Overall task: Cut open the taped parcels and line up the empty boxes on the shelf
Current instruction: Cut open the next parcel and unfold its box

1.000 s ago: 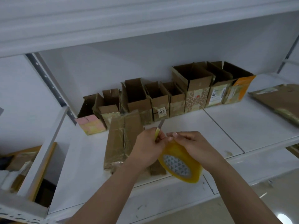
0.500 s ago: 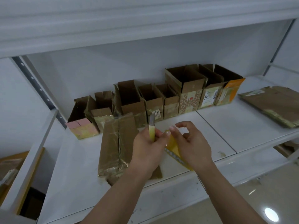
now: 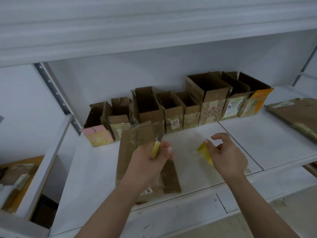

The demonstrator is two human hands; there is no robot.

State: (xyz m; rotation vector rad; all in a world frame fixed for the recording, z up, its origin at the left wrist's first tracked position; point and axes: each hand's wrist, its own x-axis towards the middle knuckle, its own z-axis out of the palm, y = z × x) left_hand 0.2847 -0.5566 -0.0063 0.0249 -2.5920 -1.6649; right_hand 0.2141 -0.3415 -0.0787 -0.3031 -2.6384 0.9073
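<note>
Left hand (image 3: 151, 162) grips a yellow-handled knife (image 3: 157, 146), fingers curled round the handle, blade tip pointing toward 12 o'clock. Beneath it, a taped parcel (image 3: 132, 152) lies flat on the white shelf (image 3: 197, 169), long axis running 12 to 6. Right hand (image 3: 226, 158), at 3 o'clock of the left and apart from it, holds a yellow tape roll (image 3: 205, 152) seen edge-on, fingers bent round it. Row of opened boxes (image 3: 180, 107) stands along the back wall at 12 o'clock. A flattened carton (image 3: 298, 114) lies at 2 o'clock.
</note>
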